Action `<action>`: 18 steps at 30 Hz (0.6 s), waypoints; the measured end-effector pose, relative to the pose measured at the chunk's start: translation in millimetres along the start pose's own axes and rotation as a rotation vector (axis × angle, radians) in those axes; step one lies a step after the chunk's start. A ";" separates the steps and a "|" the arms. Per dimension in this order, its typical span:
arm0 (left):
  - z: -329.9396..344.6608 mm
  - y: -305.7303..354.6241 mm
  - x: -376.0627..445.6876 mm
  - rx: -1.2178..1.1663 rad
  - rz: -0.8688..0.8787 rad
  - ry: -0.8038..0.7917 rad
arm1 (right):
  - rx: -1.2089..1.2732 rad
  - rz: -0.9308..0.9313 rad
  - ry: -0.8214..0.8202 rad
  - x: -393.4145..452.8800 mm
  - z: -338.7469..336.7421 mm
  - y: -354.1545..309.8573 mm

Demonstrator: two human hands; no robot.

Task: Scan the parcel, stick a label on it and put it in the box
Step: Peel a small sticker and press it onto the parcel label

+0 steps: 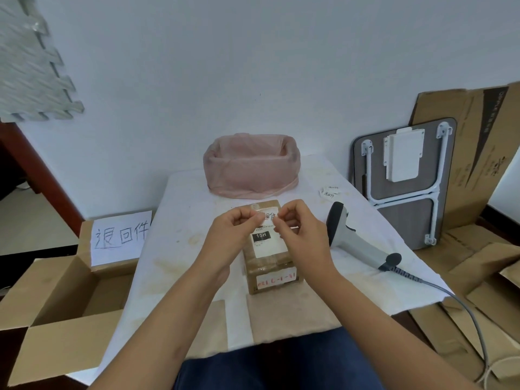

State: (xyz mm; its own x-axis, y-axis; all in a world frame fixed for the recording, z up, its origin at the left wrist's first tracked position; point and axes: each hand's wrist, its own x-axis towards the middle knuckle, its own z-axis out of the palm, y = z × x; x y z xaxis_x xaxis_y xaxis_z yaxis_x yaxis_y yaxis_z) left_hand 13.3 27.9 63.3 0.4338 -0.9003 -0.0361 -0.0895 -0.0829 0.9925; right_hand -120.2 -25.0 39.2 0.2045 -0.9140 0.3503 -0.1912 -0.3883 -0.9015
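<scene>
A brown taped parcel (270, 266) with a white shipping sticker reading "15H" lies on the white-covered table (183, 220). Just above its far end, my left hand (236, 229) and my right hand (298, 229) pinch a small white handwritten label (268, 216) between their fingertips, one hand at each end. The grey barcode scanner (351, 237) lies on the table to the right of the parcel, its cable running off the near right edge. An open cardboard box (64, 294) with a handwritten paper sign stands on the floor to the left.
A pink plastic-lined bin (250, 170) sits at the table's far end. A few spare labels (329, 192) lie right of it. A folded small table (405, 178) and flattened cardboard (478, 153) lean on the wall at right; more cardboard covers the floor there.
</scene>
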 end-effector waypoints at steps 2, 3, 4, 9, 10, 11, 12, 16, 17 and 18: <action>0.3 -1.9 1.4 0.044 0.018 0.017 | -0.014 -0.016 -0.014 1.7 1.4 3.2; 0.6 -5.0 4.1 0.090 0.034 0.040 | -0.021 -0.016 -0.019 2.9 1.8 5.0; 1.1 -8.2 7.1 0.152 0.051 0.070 | -0.033 -0.014 -0.022 4.6 2.2 6.5; 11.0 -16.5 21.1 0.550 0.138 0.229 | -0.217 0.001 -0.106 18.3 1.6 14.6; 13.0 -17.7 22.8 0.611 0.166 0.245 | -0.257 0.011 -0.139 21.8 1.8 16.3; 14.6 -19.6 24.7 0.657 0.186 0.255 | -0.295 0.018 -0.170 24.9 2.2 17.6; 16.0 -22.6 27.0 0.689 0.195 0.263 | -0.333 0.020 -0.195 27.6 3.1 19.0; 19.1 -35.1 34.1 0.743 0.203 0.270 | -0.451 -0.027 -0.224 33.7 7.3 24.2; 19.1 -37.0 34.6 0.746 0.207 0.274 | -0.459 -0.031 -0.225 34.0 8.2 25.3; 18.7 -38.6 34.9 0.746 0.214 0.278 | -0.460 -0.034 -0.227 34.1 9.0 26.1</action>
State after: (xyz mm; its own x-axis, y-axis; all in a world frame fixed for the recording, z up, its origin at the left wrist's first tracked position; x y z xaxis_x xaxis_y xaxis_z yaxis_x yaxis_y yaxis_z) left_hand 15.2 -8.4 21.5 0.5376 -0.7980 0.2723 -0.7247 -0.2722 0.6331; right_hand -109.6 -65.2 25.3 0.4113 -0.8713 0.2676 -0.5727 -0.4754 -0.6678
